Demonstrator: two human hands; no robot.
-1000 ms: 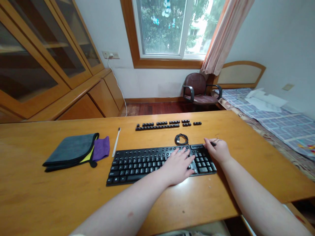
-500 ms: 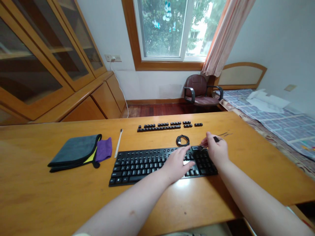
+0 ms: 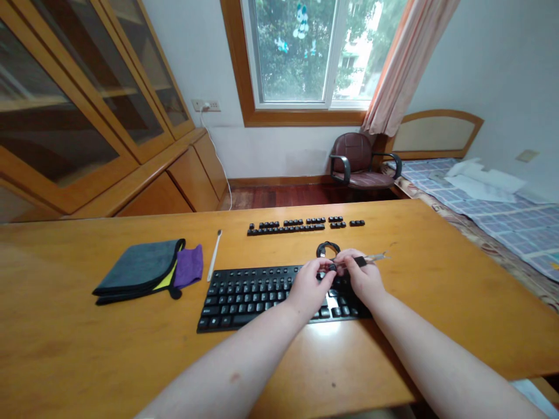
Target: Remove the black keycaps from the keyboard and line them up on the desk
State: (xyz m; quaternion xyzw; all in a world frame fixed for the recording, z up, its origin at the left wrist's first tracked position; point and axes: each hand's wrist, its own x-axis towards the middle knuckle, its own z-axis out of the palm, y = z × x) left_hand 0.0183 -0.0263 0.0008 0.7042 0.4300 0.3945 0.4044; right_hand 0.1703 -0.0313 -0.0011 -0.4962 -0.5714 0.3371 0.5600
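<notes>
Keyboard (image 3: 248, 299) is lying flat on my wooden desk (image 3: 262, 372), and from the head cam, the only angle I've got, both my hands are over its right-hand end. My left hand (image 3: 308, 285) has thumb and fingers pinched on a small dark piece (image 3: 332, 267); looks like a keycap to me, but it's tiny and half hidden so don't quote me. My right hand (image 3: 362, 279) is right up against it, fingers closed around a thin metal tool (image 3: 360, 261) with a black grip, one end aimed at that piece and the skinny prongs poking out to the right. Just past my hands there's a coiled black cable (image 3: 327, 244) with its plug showing, and beyond that the loose black keycaps (image 3: 286, 230) are lined up in two rows, the far one split into little groups. Off to the left I've got a white toothbrush (image 3: 213, 256), dark bristles pointing away from me, then a purple cloth (image 3: 189, 267) beside a folded grey cloth (image 3: 140, 265).
</notes>
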